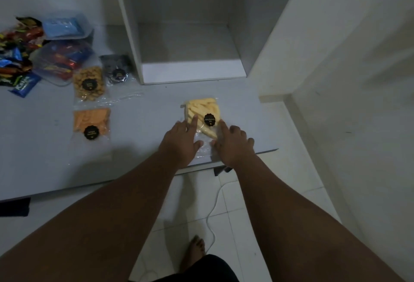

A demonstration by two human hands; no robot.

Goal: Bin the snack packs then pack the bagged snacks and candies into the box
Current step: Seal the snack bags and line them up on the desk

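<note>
- The stick bag (202, 111) lies on the table (145, 107) near its front right corner, with the left hand (179, 141) and right hand (233, 145) resting on its near end.
- A shelf unit (190, 73) stands behind it.
- Well to the left lie a near bag (91, 122), a middle bag (89, 83) behind it and a far bag (116, 70).
- Left of those is a tub (62, 57), seemingly holding packs.
- Loose packs (15, 57) lie leftmost.

the blue wrapper (24, 84) at the far left reads roughly "kalpa"; gold print on the black round stickers (209, 119) is too small to read.

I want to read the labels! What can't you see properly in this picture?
Head view:
Sticker words on the yellow snack bag: too small and blurry.
That bag's near end: covered by the left hand and right hand.
Candy pile: cut off by the left edge.
Dark bag contents: too dim.
</note>
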